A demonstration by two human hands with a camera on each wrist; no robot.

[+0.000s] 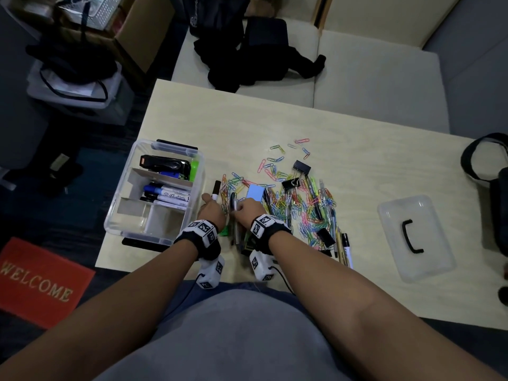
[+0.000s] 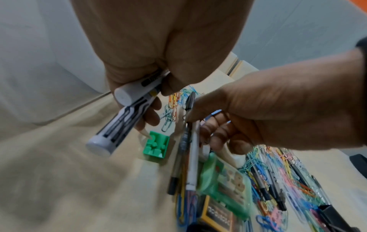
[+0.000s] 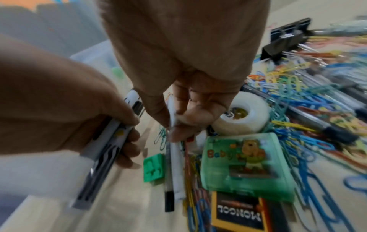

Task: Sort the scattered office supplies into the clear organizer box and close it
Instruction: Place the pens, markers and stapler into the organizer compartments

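Observation:
My left hand point(image 1: 211, 208) grips two white markers point(image 2: 122, 113); one black cap sticks out past the fingers point(image 1: 216, 189). Right beside it, my right hand point(image 1: 243, 209) pinches a white pen and a clear black-tipped pen point(image 3: 174, 164) between thumb and fingers, their lower ends low over the table. The clear organizer box point(image 1: 115, 213) stands open to the left; a stapler is in its far section and markers are in the middle one. Its lid point(image 1: 415, 237) lies at the right. Coloured paper clips point(image 1: 291, 204), pens and black binder clips point(image 1: 301, 166) are scattered across the table.
Under my hands lie a small green block point(image 2: 157, 145), a green translucent case point(image 3: 244, 164), a white tape roll point(image 3: 241, 116) and a yellow-black pencil box point(image 3: 238, 215). A blue note pad point(image 1: 255, 192) sits among the clips. A black bag point(image 1: 492, 188) is at the right edge.

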